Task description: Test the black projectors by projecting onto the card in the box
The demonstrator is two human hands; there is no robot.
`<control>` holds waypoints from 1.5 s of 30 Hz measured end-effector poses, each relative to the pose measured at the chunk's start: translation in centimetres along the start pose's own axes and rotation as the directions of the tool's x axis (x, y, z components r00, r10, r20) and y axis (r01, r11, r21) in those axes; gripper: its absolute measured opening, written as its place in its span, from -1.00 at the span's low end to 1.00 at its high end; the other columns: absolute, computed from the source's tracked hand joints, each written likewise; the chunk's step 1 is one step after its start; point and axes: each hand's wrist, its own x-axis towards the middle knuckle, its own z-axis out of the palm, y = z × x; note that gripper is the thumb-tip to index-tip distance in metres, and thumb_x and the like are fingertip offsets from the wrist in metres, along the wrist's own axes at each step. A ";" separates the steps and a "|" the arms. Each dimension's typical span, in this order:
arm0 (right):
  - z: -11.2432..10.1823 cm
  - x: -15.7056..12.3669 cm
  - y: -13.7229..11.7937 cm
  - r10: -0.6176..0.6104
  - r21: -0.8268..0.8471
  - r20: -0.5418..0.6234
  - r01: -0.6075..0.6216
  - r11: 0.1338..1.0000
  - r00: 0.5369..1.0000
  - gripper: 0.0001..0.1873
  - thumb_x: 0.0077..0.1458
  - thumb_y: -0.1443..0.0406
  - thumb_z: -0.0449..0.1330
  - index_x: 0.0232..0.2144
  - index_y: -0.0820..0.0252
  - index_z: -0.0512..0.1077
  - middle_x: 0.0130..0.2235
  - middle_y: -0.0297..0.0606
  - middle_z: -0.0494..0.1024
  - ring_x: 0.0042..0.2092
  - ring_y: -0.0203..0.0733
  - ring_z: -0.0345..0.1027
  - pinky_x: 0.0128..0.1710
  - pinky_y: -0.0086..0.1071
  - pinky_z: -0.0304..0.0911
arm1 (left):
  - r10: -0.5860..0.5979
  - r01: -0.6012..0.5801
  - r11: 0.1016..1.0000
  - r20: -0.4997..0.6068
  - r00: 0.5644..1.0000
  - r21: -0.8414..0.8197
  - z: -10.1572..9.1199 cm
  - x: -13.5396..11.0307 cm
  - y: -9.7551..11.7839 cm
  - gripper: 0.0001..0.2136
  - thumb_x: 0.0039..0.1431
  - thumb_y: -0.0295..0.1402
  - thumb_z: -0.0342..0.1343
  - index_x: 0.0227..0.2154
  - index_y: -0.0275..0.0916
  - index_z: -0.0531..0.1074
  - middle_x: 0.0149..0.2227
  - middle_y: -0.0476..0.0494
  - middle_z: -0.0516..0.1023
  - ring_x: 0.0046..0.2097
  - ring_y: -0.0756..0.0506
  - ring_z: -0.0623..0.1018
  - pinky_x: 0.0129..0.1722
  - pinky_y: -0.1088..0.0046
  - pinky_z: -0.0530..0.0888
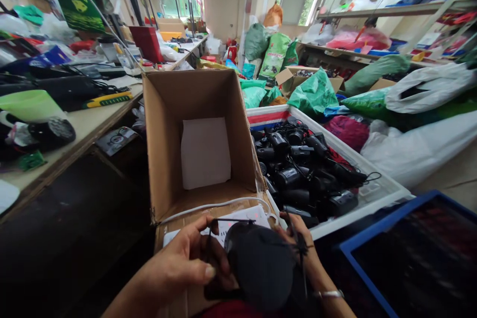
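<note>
Cluttered workshop (pixel 223 5): at 6 o'clock, black appliance (pixel 264 271) is btwn L hand (pixel 182 263) and R hand (pixel 307 234), fingers (pixel 203 222) curled near black cord (pixel 300 247), grip unclear, w/ apparent cord-handling step calling for controlled slack.

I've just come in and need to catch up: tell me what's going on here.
A person's left hand and right hand are at a rounded black device, with a thin black strand by the left one; the exact grip is unclear. A white power strip lies just beyond, in front of an open cardboard box with a pale sheet inside. To the right, a white crate holds a jumble of black appliances.
</note>
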 end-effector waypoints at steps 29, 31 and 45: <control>-0.8 0.4 -2.8 -0.080 0.059 0.109 0.074 0.996 0.991 -0.81 0.10 0.17 0.13 -0.33 0.16 0.44 -0.32 -0.16 0.51 -0.27 -0.11 0.42 -0.26 -0.25 0.36 | 0.301 -0.293 0.951 -0.091 0.949 0.096 -2.4 -4.3 2.9 -0.60 -0.02 -0.45 0.29 -0.11 -0.19 0.31 -0.31 -0.08 0.59 -0.31 -0.09 0.60 -0.33 0.48 0.50; -1.1 0.9 -3.9 -0.023 0.091 0.093 0.014 0.996 0.995 -0.76 0.10 0.11 0.15 -0.35 0.16 0.41 -0.42 -0.23 0.52 -0.40 -0.16 0.42 -0.41 -0.33 0.36 | 0.310 -0.293 0.948 -0.160 0.937 0.121 -2.7 -4.8 3.5 -0.61 -0.06 -0.45 0.32 -0.15 -0.21 0.33 -0.32 -0.07 0.59 -0.32 -0.10 0.59 -0.31 0.42 0.52; 3.8 -0.3 -4.9 -0.145 0.079 0.123 0.136 0.987 0.982 -0.76 0.10 0.11 0.16 -0.35 0.17 0.40 -0.37 -0.19 0.51 -0.34 -0.11 0.43 -0.32 -0.26 0.33 | 0.477 -0.474 0.877 -0.263 0.839 0.079 -4.2 -2.2 2.3 -0.65 -0.13 -0.59 0.35 -0.29 -0.19 0.40 -0.37 0.05 0.60 -0.32 0.04 0.57 -0.30 0.62 0.49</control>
